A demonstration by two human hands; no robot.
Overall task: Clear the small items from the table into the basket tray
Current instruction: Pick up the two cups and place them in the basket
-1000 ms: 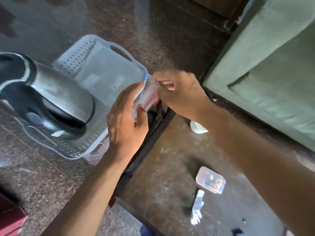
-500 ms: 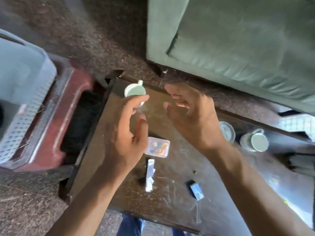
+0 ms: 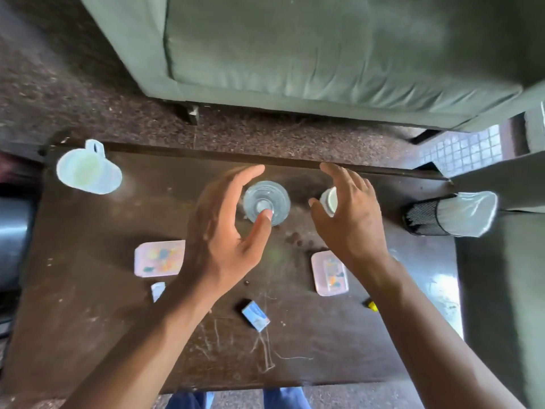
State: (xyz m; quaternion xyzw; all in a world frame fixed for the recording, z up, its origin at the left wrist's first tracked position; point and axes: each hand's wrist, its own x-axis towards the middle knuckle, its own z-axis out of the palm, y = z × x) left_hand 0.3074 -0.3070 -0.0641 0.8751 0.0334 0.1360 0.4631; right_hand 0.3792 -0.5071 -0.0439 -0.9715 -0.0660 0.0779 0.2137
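Dark, scratched tabletop (image 3: 88,320) fronts a green sofa (image 3: 295,54). Above it both hands hover spread, holding nothing: the left hand (image 3: 224,231) beside a clear glass (image 3: 267,202), the right hand (image 3: 351,214) over a white cup (image 3: 329,199). Nearer than the glass lie two pink cases (image 3: 159,258) and a blue box (image 3: 255,315).

On the dark wooden table (image 3: 88,290) stand two white cups (image 3: 88,175) (image 3: 329,199) and one clear glass tumbler (image 3: 267,200). Two pink rectangular plastic boxes (image 3: 159,258) (image 3: 330,273), one small blue matchbox (image 3: 256,315) and one black mesh holder (image 3: 421,216) lie there too.
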